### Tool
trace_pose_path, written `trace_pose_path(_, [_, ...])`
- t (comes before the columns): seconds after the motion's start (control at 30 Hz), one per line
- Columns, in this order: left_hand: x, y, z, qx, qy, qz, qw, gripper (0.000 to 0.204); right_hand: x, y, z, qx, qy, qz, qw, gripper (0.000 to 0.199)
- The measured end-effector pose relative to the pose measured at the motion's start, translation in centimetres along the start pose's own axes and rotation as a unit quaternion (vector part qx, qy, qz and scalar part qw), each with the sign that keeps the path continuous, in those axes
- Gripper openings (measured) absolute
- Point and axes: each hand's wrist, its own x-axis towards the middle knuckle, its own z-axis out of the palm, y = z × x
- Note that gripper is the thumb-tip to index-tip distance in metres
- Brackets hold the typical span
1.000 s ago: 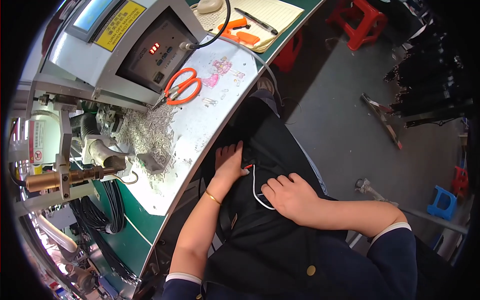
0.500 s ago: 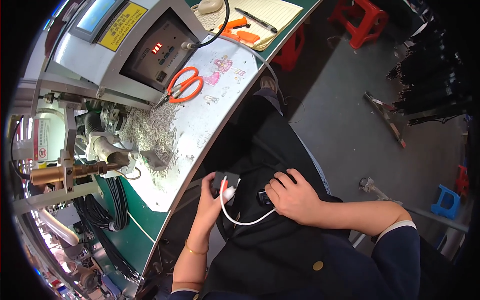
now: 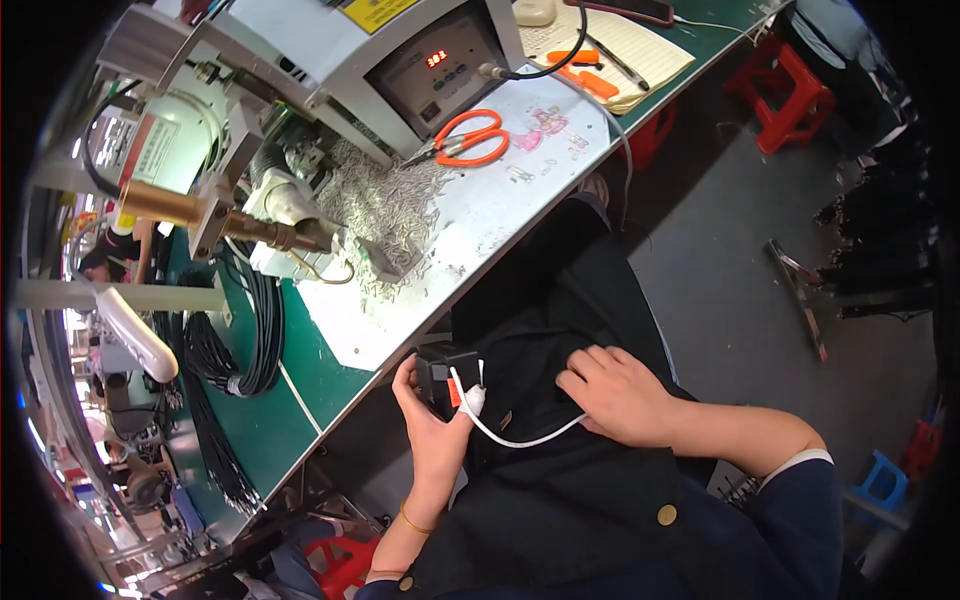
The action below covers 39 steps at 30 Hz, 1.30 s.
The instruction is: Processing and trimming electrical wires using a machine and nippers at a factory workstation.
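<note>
My left hand is closed round a black box-shaped device with an orange label on its side, held above my lap just off the table edge. Against the label lies a white rounded cable piece, and a thin white end sticks up beside it. From there a white cable sags in a curve to my right hand. That hand rests over the dark cloth on my lap, fingers curled down, with the cable running in beneath it. What its fingertips grip is hidden.
A bench machine with a lit red display stands on the table. Metal clippings lie under its brass-coloured cylinder. Near them are orange-handled scissors, a notepad and black cable bundles. A red stool stands on the floor.
The view has shifted, so the bench sits farther right in it. A small black piece that showed beside my right fingers is out of sight. The left hand still holds the device.
</note>
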Motion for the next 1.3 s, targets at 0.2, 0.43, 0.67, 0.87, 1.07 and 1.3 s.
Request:
trace_pose_path(0.2, [-1.7,0.9,-0.1,-0.048,-0.032,-0.042,0.997,0.076,-1.9,0.2,2.6,-0.024,0.145,-0.018,0.989,0.037])
trace_pose_path(0.43, [-1.6,0.3,0.8,-0.035,-0.085,-0.027,0.995,0.077,-1.8,-0.2,2.2,-0.029,0.097,0.042,0.994,0.046])
trace_pose_path(0.67, [-1.1,0.4,0.2,-0.072,-0.128,-0.091,0.985,0.071,-1.1,-0.8,4.0,-0.193,0.123,0.026,0.973,0.054])
trace_pose_path(0.87, [-0.8,-0.1,0.0,-0.289,-0.139,-0.221,0.921,0.065,-0.7,-0.3,3.5,-0.231,0.101,0.035,0.967,0.063])
trace_pose_path(1.07, [-1.7,0.2,0.4,-0.318,-0.187,-0.198,0.908,0.066,-2.3,1.3,1.8,-0.146,0.062,0.019,0.987,0.068])
trace_pose_path(1.3, [-1.5,-2.9,2.3,-0.217,-0.248,-0.062,0.942,0.076,-1.5,0.7,2.7,-0.209,0.111,-0.001,0.972,0.070])
